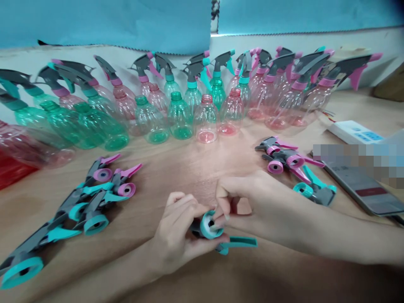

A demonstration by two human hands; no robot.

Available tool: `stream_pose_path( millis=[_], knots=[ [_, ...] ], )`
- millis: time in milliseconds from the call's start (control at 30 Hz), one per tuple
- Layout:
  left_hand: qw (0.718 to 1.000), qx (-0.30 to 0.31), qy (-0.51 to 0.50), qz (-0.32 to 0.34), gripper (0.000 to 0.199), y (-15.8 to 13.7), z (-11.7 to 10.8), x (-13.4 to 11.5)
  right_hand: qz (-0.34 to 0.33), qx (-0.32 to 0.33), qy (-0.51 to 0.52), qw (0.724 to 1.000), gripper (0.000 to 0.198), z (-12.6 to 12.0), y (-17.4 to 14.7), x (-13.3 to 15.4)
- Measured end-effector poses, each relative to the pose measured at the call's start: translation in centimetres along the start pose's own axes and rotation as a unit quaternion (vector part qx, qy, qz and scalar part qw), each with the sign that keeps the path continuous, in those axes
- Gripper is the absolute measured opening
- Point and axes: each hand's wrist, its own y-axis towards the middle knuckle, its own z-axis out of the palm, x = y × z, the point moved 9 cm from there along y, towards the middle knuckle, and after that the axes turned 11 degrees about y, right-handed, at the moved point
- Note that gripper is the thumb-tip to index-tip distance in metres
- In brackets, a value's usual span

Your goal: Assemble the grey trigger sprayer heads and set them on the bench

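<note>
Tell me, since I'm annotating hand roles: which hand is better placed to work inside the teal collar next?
Probably the right hand: its fingertips are already at the opening of the teal collar, while the left hand is occupied gripping the spray head.

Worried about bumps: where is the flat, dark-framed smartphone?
In the head view, the smartphone lies at far right on the brown tabletop, beside a loose grey-and-teal plastic spray head and nearer than the white plastic box.

Tabletop point(176, 168): pale sheen mid-surface, dim along lower right.
Far-left bottle point(22, 139): smeared, stretched by edge distortion.
Phone point(372, 198): pixelated patch over top.
Upper-right corner: dark.
</note>
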Motion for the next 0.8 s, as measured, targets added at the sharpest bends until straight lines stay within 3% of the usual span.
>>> stream_pose_path(
  millis=[300, 467, 633, 800],
  knots=[
    [0.999, -0.022, 0.025, -0.003, 0.027, 0.2, -0.5, 0.1, -0.145, -0.016, -0.1, 0.984, 0.01, 0.4, -0.5, 2.3],
    [0.999, -0.03, 0.042, -0.001, 0.023, 0.1, -0.6, -0.1, -0.181, 0.036, -0.147, 0.972, 0.007, 1.5, -1.1, 3.0],
    [0.999, -0.021, 0.026, 0.021, 0.023, 0.4, -0.3, -1.3, -0.186, 0.103, -0.199, 0.957, 0.009, 2.2, -2.2, 3.4],
    [1.0, -0.001, 0.014, 0.012, 0.018, 1.3, 0.5, -1.8, -0.138, 0.099, -0.191, 0.967, 0.01, 0.4, -4.0, 3.4]
  ],
)
